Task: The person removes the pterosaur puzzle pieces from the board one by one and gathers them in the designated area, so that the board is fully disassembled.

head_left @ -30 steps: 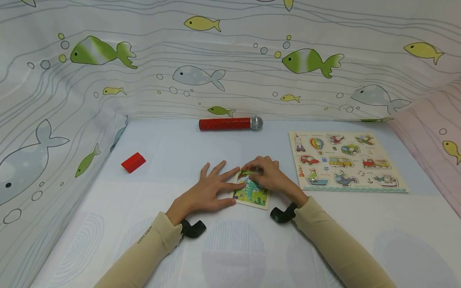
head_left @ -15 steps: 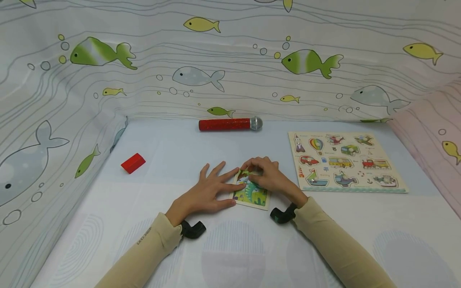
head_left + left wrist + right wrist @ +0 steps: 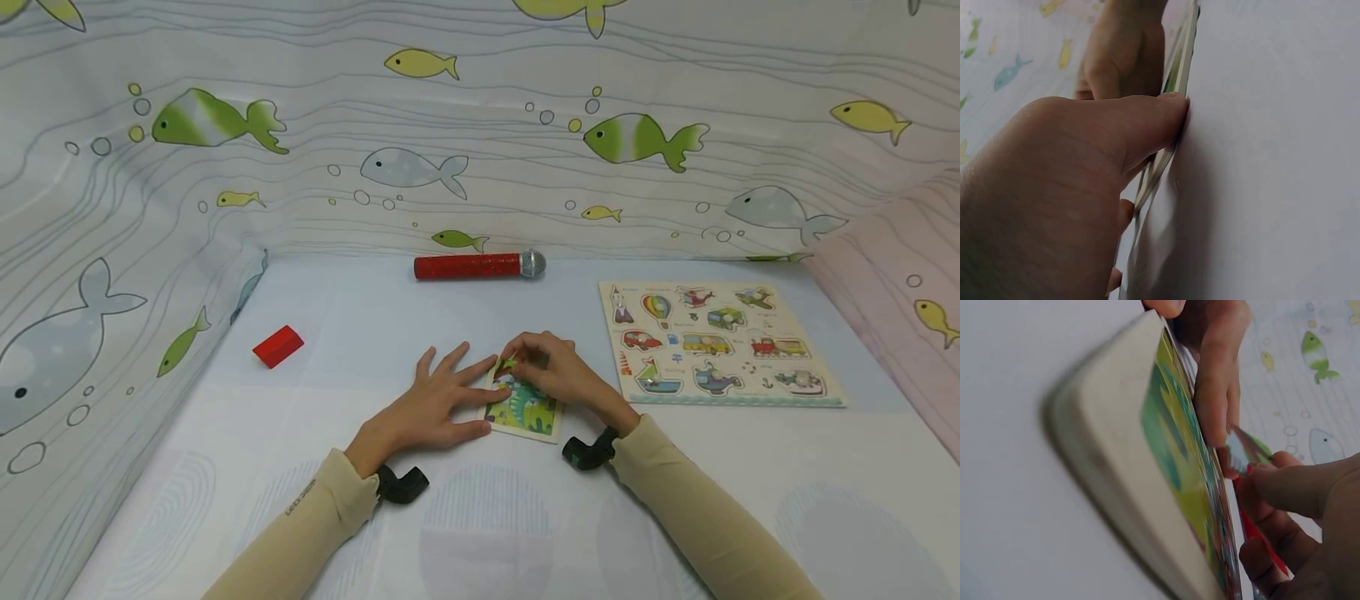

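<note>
A small dinosaur puzzle (image 3: 521, 414) in a pale wooden frame lies on the cloth between both hands. My left hand (image 3: 431, 404) has its fingers spread, with index finger and thumb at the puzzle's left edge. In the left wrist view the left thumb (image 3: 1154, 122) presses against the frame's side. Over the top of the puzzle, my right hand (image 3: 558, 367) pinches a thin puzzle piece (image 3: 1244, 450) between thumb and fingers. That piece stands tilted up from the picture in the right wrist view; the right fingers partly cover it.
A red toy microphone (image 3: 468, 267) lies at the back. To the right is a wooden vehicle peg puzzle (image 3: 678, 396), and a red block (image 3: 278, 347) sits at the left. Fish-printed curtain (image 3: 525, 167) encloses the back and sides.
The head view has tilted up slightly, so everything sits a little lower in it. Both hands keep nearly the same place at the puzzle.
</note>
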`<state>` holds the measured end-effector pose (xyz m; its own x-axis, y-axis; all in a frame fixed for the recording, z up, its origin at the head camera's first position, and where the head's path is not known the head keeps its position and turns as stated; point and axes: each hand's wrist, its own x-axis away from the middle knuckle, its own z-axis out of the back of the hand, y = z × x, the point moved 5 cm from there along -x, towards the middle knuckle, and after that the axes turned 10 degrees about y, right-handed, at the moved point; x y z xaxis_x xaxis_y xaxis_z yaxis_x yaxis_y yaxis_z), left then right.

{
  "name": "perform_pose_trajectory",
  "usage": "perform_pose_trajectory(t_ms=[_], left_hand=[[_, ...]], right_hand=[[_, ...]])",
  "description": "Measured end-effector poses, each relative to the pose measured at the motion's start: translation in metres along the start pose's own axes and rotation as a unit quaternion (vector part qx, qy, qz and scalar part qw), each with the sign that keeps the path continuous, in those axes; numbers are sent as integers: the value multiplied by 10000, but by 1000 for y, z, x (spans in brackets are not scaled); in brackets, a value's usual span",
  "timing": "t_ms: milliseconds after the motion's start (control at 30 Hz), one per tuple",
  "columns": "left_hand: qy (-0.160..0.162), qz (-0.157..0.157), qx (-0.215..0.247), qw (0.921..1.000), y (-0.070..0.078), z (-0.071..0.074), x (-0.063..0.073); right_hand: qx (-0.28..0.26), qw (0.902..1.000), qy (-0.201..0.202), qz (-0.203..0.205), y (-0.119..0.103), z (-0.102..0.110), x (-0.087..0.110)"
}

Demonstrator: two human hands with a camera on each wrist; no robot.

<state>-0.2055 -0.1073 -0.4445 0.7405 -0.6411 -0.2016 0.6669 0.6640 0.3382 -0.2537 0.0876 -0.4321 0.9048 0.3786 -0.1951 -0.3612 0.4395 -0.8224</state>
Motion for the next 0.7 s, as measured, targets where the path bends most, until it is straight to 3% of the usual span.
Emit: perform_pose_trajectory(t_ms=[200,367,700], left_hand=[[26,-53,-11,10000,1,2,0],[6,-70,-14,10000,2,3,-1],[-19,-45,-47,10000,3,4,0]], right_hand=[[-161,9992,126,-357,10,11,-10],[-19,9988,372,-318,17,26,-28],[344,9982,-219,-429,27,32,-61]])
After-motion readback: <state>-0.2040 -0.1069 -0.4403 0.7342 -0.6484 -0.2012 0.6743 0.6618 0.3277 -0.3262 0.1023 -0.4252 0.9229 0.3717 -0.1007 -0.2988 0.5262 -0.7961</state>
